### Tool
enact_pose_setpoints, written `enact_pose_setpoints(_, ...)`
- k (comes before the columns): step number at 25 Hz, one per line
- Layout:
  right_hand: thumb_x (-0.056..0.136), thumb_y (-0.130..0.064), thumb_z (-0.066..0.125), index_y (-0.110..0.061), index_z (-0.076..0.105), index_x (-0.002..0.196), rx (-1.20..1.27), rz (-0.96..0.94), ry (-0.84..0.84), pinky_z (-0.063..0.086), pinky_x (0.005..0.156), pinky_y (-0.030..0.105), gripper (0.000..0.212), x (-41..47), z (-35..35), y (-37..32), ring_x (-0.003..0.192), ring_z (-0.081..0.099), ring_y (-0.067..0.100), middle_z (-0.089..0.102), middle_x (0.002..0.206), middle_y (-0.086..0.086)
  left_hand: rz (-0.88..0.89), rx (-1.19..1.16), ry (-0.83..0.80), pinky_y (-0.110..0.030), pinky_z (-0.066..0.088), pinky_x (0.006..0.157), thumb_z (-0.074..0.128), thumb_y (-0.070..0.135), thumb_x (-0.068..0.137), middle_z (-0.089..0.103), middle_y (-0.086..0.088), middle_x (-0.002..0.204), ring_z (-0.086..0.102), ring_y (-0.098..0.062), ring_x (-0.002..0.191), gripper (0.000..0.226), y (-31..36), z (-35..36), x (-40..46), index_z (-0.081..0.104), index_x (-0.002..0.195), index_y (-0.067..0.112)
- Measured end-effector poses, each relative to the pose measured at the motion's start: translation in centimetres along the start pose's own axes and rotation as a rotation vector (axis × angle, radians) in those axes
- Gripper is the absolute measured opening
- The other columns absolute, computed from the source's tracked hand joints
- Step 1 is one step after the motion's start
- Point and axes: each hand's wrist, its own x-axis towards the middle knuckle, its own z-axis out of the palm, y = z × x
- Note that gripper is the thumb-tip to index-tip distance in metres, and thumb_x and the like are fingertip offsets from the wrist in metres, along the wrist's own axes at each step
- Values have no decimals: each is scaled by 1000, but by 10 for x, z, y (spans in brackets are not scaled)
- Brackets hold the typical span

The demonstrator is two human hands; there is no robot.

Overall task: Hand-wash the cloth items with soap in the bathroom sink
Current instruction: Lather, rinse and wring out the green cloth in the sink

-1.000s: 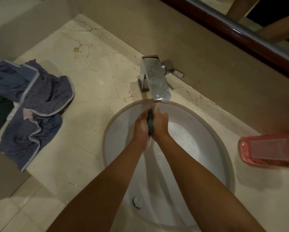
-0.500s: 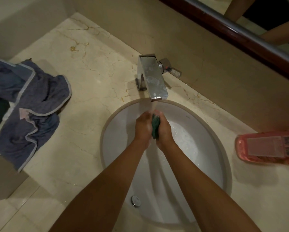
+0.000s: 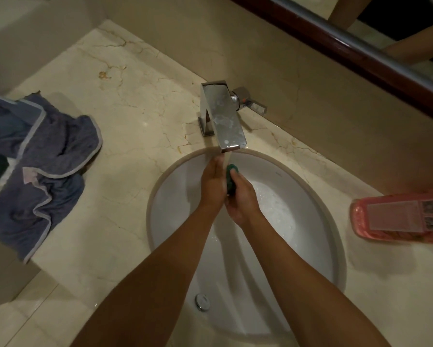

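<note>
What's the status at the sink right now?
Left hand and right hand both grip green cloth under running faucet. Blue garment waits on counter. Nothing in the way.

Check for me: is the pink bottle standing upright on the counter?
No, the pink bottle lies on its side on the counter, right of the sink, its label facing up.
</note>
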Motion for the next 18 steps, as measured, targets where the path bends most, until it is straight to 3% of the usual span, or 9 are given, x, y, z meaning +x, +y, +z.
enact_pose_setpoints(3, 108, -29, 43, -9, 61, 134, 144, 0, -10, 52, 103, 39, 37, 2, 4, -1, 119, 65, 27, 70, 124, 14, -2, 65, -5, -38, 51, 99, 46, 35, 106, 68, -13, 125, 64, -29, 118, 33, 9, 1, -8, 68, 122, 17)
enact_pose_setpoints(5, 107, -37, 41, -10, 60, 135, 196, 50, -12, 54, 98, 38, 43, 4, 5, -3, 119, 65, 27, 68, 128, 16, 32, 138, 32, -33, 47, 92, 44, 23, 107, 67, -19, 123, 62, -35, 116, 34, 7, -5, -8, 63, 127, 2)
enact_pose_setpoints(9, 104, -26, 51, -6, 63, 125, 42, -15, -45, 57, 88, 39, 31, 9, 8, 4, 112, 65, 29, 68, 119, 16, 5, -41, 3, -35, 52, 84, 44, 17, 107, 66, -9, 91, 67, -28, 88, 28, -1, -12, -4, 67, 107, 0)
enact_pose_setpoints(13, 97, -24, 61, -5, 65, 123, 100, -131, -65, 56, 94, 43, 33, 16, 15, 9, 111, 68, 32, 68, 115, 19, -60, -292, -19, -42, 52, 99, 53, 29, 96, 71, -15, 103, 67, -32, 107, 28, -5, -12, 8, 76, 97, 12)
enact_pose_setpoints(15, 97, -25, 61, -6, 69, 117, 88, -176, -56, 56, 95, 45, 28, 24, 16, 12, 108, 68, 33, 68, 109, 18, -76, -313, -35, -41, 52, 97, 56, 28, 95, 73, -11, 99, 67, -31, 105, 25, -5, -14, 13, 77, 92, 16)
enact_pose_setpoints(18, 94, -25, 63, -9, 73, 95, -39, -259, 68, 58, 76, 33, 19, 34, 18, 15, 87, 68, 24, 69, 86, 9, -38, -158, 32, -35, 53, 80, 52, 26, 102, 71, -6, 82, 69, -22, 85, 29, -10, -11, 18, 73, 86, 12)
